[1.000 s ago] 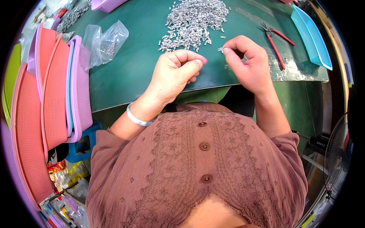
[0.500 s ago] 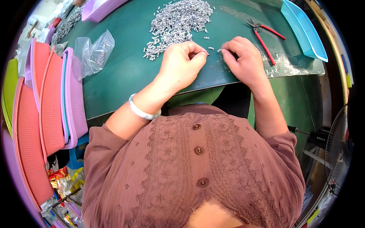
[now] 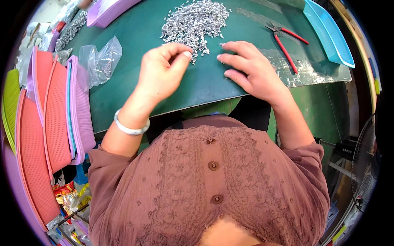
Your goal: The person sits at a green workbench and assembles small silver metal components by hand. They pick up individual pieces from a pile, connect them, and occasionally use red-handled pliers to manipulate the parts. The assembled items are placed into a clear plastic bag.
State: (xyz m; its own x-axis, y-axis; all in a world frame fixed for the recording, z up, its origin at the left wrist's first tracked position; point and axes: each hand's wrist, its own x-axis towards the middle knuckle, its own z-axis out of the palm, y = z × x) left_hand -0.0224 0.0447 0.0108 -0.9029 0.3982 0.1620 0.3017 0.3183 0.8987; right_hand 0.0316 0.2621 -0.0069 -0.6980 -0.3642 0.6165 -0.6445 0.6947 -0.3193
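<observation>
In the head view, the left hand (image 3: 162, 74) is closed to a pinch, thumb tip against index finger, right at the near edge of the pile of small silvery pieces (image 3: 195, 22); whether a piece sits inside that pinch I cannot tell; a pale bracelet (image 3: 131, 130) rings its wrist; the right hand (image 3: 254, 71) is loosely open, fingers spread and thumb apart, palm down over the green table (image 3: 135, 78), just to the right of the pile; whether it has hold of anything is hidden; a strip of tabletop separates the 2 hands; the table's near edge runs beneath the wrists, slanting up toward the right; leftward, green surface reaches as far as a clear plastic bag (image 3: 102, 63), with stacked baskets (image 3: 55, 110) crowding the table's left edge; rightward, pliers (image 3: 284, 51) with 2 red handles lie splayed near the right hand; beyond them, a blue tray (image 3: 328, 35) lines the right edge.
</observation>
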